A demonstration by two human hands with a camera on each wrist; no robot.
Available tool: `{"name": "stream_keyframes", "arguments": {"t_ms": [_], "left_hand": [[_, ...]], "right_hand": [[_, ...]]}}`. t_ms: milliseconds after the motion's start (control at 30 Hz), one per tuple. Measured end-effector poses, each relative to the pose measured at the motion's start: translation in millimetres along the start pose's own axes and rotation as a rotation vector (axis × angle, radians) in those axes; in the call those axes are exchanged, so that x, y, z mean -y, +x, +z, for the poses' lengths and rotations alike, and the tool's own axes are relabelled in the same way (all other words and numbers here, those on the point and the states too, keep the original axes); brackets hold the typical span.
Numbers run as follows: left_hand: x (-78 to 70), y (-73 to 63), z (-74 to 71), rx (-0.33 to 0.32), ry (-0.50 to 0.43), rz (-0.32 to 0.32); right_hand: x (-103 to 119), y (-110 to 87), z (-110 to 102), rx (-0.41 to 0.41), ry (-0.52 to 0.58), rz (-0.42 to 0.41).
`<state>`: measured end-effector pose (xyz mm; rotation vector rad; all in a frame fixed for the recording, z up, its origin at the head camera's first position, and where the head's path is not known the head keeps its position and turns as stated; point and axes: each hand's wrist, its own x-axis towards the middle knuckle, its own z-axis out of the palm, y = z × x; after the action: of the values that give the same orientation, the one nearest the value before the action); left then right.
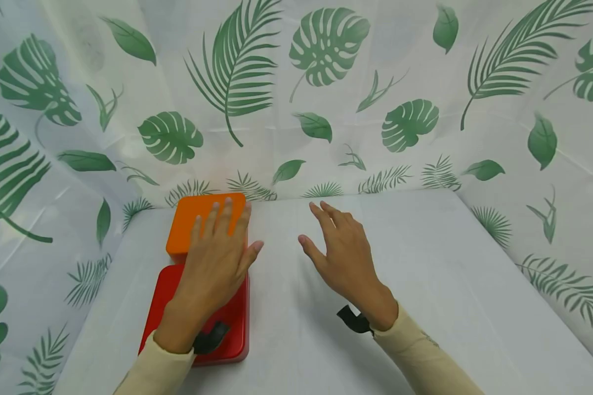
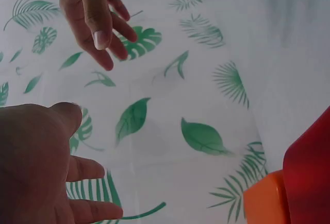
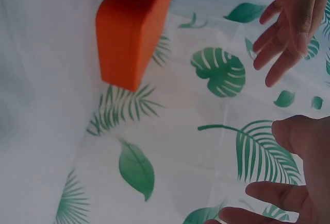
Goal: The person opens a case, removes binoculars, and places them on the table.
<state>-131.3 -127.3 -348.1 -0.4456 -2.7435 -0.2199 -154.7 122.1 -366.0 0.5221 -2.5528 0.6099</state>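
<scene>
Left hand (image 1: 210, 274) and right hand (image 1: 348, 258) fingers extended, gripping nothing; left partly hides orange box (image 1: 188, 220) near far-left corner of table (image 1: 425, 274), red box (image 1: 233, 314) near left edge; both boxes cut off in left-wrist view.

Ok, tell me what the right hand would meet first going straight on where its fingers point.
The right hand would probably meet the leaf-printed sheet behind the table; nothing else shows in that line, though depth is unclear.
</scene>
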Motion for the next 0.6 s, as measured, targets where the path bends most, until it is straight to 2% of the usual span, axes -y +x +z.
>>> {"name": "stream_keyframes", "arguments": {"t_ms": [167, 600], "left_hand": [[6.4, -7.8, 1.5, -0.01, -0.031, -0.008], [21.6, -28.6, 7.9, 0.007, -0.072, -0.051]], "right_hand": [[3, -0.6, 7, -0.024, 0.024, -0.006], [11, -6.3, 17, -0.018, 0.035, -0.011]]}}
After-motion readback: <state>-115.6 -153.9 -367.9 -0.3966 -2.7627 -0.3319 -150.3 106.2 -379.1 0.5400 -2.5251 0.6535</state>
